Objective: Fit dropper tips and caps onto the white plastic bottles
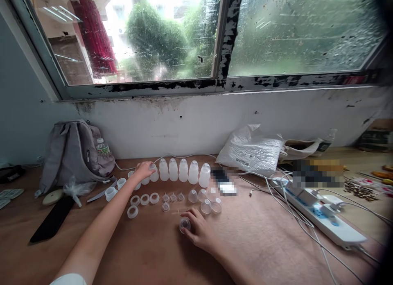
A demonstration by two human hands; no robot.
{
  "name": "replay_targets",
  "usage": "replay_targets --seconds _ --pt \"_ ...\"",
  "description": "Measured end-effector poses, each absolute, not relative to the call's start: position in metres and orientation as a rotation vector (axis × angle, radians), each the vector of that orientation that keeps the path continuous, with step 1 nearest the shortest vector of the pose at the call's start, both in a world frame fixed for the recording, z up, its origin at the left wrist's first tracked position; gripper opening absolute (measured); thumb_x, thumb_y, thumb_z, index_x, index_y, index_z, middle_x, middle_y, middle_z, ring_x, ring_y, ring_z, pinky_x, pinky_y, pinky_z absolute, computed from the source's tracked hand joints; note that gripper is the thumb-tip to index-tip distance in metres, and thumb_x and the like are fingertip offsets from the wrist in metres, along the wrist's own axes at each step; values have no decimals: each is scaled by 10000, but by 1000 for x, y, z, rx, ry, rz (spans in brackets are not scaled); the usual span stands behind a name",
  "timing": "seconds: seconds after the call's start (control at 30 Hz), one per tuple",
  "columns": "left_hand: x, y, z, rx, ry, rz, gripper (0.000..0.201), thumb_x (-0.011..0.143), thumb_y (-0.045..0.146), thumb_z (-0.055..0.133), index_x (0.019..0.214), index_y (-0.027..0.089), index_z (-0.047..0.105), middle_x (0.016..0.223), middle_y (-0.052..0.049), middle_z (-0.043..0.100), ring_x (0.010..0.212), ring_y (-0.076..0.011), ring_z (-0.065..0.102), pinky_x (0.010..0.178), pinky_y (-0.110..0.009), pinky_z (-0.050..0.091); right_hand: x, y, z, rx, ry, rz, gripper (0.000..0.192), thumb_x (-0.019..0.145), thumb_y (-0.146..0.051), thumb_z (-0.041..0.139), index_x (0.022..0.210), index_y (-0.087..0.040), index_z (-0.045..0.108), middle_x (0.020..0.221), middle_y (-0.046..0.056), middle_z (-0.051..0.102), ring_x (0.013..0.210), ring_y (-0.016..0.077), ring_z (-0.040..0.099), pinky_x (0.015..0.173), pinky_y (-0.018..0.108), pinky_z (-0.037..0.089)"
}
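My left hand (143,171) reaches to the back row, its fingers closed around the upper part of a frosted baby bottle (154,176). To its right stand several capped baby bottles (183,172). Open bottles (111,194) are to its left, partly hidden by my forearm. Near the front, my right hand (198,228) pinches a translucent round bottle top (184,225), low over the table. Between the hands lie white collar rings (145,200), small clear nipples (173,197) and clear domed caps (206,206), several of each.
At the left are a grey backpack (72,154), a black flat case (53,219) and a knotted plastic bag (75,188). A silvery plastic parcel (251,150) leans by the wall. On the right, a white power strip (325,219) trails loose cables across the brown table (147,252).
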State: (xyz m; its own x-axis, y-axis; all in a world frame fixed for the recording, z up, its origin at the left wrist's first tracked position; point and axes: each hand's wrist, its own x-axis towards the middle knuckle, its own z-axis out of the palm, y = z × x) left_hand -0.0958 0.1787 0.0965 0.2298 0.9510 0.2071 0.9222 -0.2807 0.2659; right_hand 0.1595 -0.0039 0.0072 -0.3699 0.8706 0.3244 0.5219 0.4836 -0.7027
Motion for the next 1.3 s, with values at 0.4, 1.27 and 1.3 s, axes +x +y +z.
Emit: replay_targets --seconds 0.4,1.27,1.3 --pt "-48 12 26 2352 1179 799 500 719 338 575 1199 269 452 1172 -65 515 1096 -251 444 967 -408 308 149 -3 -7 -1056 -1918 723 89 754 -176 509 837 -206 523 640 -21 521 540 106 431 507 218 335" --pt "-75 4 8 2294 1214 737 386 593 225 654 966 211 554 930 -39 562 902 -208 479 823 -334 392 106 11 -9 -969 -2211 554 167 614 -146 426 768 -207 414 629 -23 480 539 120 411 520 220 289" --pt "-74 4 8 2294 1206 735 387 599 229 656 970 209 549 938 -40 561 907 -209 478 827 -335 391 106 10 -8 -969 -2197 568 172 609 -143 423 768 -207 411 624 -28 469 535 117 401 520 219 287"
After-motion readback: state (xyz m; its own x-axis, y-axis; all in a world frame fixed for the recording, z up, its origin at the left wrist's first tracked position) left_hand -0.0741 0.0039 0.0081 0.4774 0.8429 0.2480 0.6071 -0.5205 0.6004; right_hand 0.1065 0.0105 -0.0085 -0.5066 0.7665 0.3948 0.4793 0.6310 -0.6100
